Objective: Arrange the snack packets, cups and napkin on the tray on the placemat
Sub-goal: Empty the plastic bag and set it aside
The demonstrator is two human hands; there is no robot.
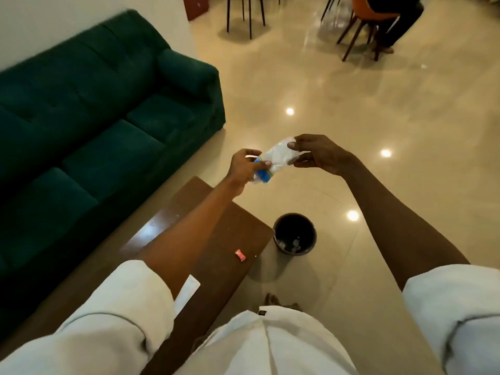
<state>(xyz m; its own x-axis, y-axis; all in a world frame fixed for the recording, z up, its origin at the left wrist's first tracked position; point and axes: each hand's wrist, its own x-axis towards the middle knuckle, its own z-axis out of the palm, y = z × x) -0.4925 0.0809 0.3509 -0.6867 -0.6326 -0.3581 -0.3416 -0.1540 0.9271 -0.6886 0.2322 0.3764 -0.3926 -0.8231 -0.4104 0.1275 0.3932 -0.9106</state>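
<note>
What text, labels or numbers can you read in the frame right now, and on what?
Nothing here is legible.
Blue label on the clear packet, pinched between left hand and right hand: print too blurred to read.
Red wrapper on the table: too small to read.
Dark tag on the white shirt: too small to read.
</note>
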